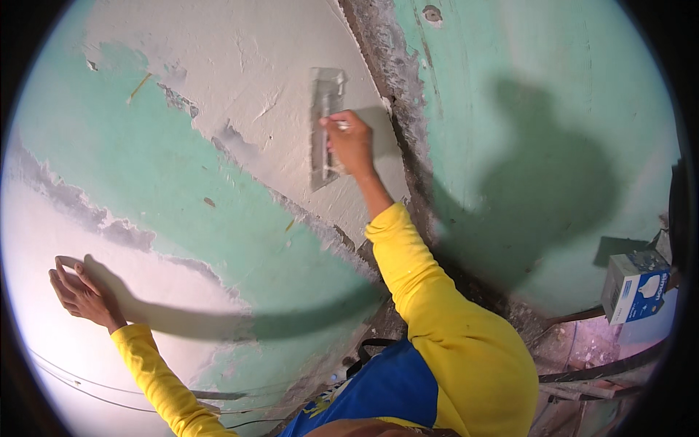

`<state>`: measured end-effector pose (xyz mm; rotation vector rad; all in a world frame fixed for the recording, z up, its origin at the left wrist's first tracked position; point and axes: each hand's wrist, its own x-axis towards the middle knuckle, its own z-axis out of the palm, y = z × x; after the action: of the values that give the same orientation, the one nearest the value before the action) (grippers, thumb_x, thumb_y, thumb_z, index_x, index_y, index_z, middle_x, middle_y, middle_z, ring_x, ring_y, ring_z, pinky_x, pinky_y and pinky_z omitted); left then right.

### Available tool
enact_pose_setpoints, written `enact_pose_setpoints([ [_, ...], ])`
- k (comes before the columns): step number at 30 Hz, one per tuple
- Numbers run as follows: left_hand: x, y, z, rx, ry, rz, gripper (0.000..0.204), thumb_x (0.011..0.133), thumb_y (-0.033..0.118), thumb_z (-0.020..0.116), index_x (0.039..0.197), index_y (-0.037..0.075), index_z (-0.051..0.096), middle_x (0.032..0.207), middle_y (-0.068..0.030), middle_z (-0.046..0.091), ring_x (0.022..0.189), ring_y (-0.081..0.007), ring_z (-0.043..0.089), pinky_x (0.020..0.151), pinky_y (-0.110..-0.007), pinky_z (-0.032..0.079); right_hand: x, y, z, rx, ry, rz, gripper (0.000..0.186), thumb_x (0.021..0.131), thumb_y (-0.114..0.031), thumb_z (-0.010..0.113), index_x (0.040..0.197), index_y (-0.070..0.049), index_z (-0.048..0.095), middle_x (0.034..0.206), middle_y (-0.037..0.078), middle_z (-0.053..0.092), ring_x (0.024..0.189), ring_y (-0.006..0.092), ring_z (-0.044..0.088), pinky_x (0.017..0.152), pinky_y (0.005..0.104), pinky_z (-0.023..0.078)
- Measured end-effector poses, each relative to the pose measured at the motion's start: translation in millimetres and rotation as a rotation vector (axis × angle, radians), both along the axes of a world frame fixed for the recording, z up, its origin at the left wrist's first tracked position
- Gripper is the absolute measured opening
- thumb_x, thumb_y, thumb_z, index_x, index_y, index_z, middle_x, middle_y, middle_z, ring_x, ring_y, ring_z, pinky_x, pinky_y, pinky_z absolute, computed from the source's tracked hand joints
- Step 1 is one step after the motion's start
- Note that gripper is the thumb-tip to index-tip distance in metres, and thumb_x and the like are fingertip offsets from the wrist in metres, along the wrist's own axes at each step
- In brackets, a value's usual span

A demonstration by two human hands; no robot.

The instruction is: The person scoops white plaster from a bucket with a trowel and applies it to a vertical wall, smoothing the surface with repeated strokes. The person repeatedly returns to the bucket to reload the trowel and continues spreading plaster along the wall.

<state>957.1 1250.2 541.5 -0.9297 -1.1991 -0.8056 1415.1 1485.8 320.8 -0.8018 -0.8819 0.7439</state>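
My right hand point(352, 142) grips a plastering trowel point(318, 135) by its handle. The flat rectangular blade stands lengthwise against a broad patch of pale plaster point(247, 95) on the wall, slightly blurred by motion. Low on the left, my left hand point(81, 295) has its fingers apart and holds nothing. It is at a white plastered part point(182, 298) of the same wall; whether the palm presses on the surface I cannot tell. Between the two plaster areas runs a band of green wall point(189, 182) with ragged grey edges.
A rough, dark vertical strip point(404, 109) marks the corner beside the trowel. Beyond it a second green wall point(466, 65) carries my shadow. At the lower right are a blue and white cardboard box point(635, 288) and a dark curved bar point(604, 368). Thin cables point(87, 382) cross the lower left.
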Motion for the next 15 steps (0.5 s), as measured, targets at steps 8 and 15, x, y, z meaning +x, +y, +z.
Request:
enact_pose_setpoints([
  [8, -11, -8, 3, -0.048, 0.023, 0.009, 0.062, 0.102, 0.065, 0.031, 0.150, 0.028, 0.047, 0.155, -0.0041, 0.042, 0.145, -0.0244, 0.034, 0.116, -0.049, 0.024, -80, -53, 87, 0.423, -0.330, -0.371, 0.008, 0.088, -0.011, 0.068, 0.092, -0.007, 0.063, 0.087, 0.014, 0.065, 0.082, 0.0360, 0.065, 0.069, 0.0454, 0.052],
  [15, -30, -13, 7, -0.002, 0.105, 0.071, 0.065, 0.101, 0.068, 0.032, 0.149, 0.027, 0.048, 0.153, -0.0024, 0.044, 0.138, -0.0312, 0.038, 0.112, -0.052, 0.027, -31, 14, -14, -0.003, -0.409, -0.644, 0.013, 0.088, -0.008, 0.063, 0.097, -0.002, 0.057, 0.096, 0.020, 0.062, 0.088, 0.0412, 0.064, 0.078, 0.0505, 0.053],
])
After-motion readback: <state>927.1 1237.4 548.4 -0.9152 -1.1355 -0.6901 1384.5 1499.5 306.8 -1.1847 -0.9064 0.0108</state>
